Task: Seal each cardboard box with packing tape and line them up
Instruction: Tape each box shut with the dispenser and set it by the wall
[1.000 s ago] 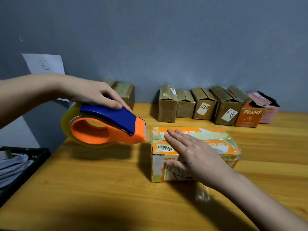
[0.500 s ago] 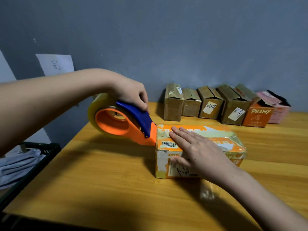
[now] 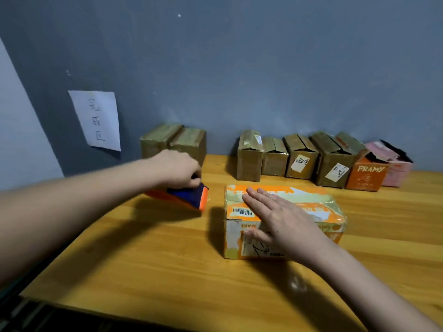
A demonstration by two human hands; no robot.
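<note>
- On the wooden worktop [image 3: 143, 259], the right hand [image 3: 285, 221] lies spread flat over an orange-and-white cardboard box [image 3: 282, 200].
- Left hand [image 3: 178, 171] grips the blue-and-orange tape dispenser [image 3: 189, 196], just left of that box.
- Brown boxes [image 3: 275, 156] line the wall.

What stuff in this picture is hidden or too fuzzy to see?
Head view:
- Tape dispenser: blurred, its roll hidden under the left hand gripping it.
- Orange box: the top seam lies under the flat right hand, so fresh tape cannot be judged.
- White labels on the brown boxes: print too small.
- Dark crate: cut off by the bottom-left edge.
</note>
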